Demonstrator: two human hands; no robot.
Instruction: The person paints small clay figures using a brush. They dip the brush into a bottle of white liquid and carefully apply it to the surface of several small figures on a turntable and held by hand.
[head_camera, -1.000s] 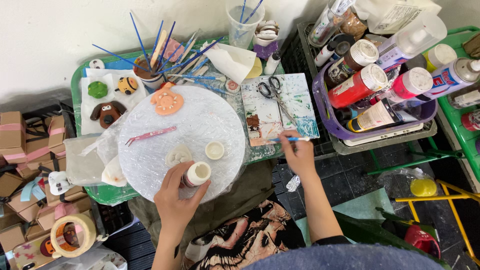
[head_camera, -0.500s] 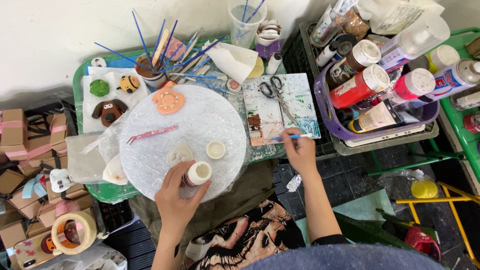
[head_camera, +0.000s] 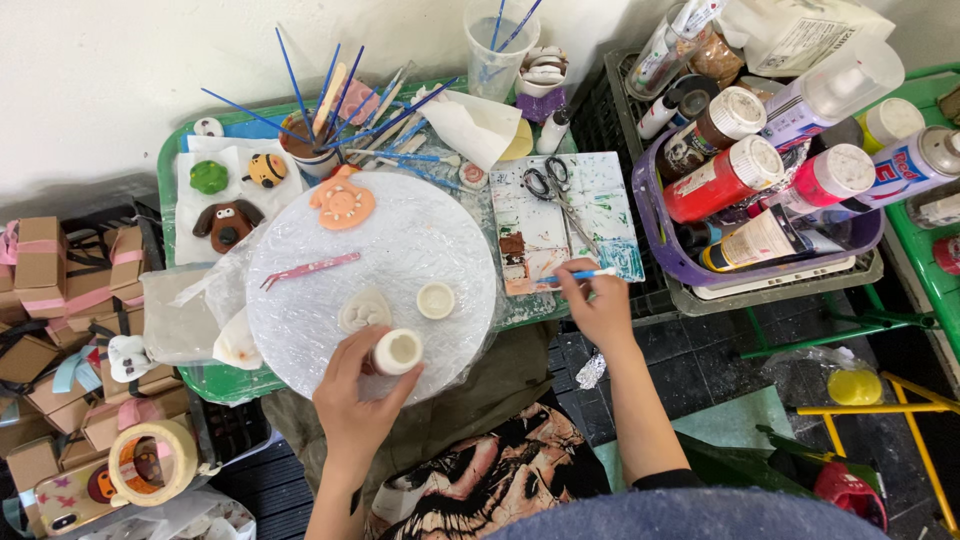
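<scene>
My left hand (head_camera: 352, 392) grips a small white open jar (head_camera: 397, 351) at the near edge of a round board wrapped in clear film (head_camera: 420, 235). The jar's white lid (head_camera: 436, 299) and a pale clay piece (head_camera: 364, 311) lie on the board just beyond it. My right hand (head_camera: 598, 308) holds a thin blue paintbrush (head_camera: 574, 275) with its tip over the paint-smeared palette sheet (head_camera: 600, 205). Scissors (head_camera: 550, 185) rest on that sheet. An orange clay figure (head_camera: 342, 202) and a pink tool (head_camera: 310, 268) also lie on the board.
A cup of blue brushes (head_camera: 305, 150), small clay animals (head_camera: 228, 222) on white paper, and a green tray (head_camera: 170, 170) sit at the back left. A purple tub (head_camera: 668, 262) of paint bottles stands at right. Cardboard boxes (head_camera: 40, 260) and a tape roll (head_camera: 150, 465) are at left.
My right hand has shifted slightly along the palette with the brush. My left hand and the jar have stayed where they were.
</scene>
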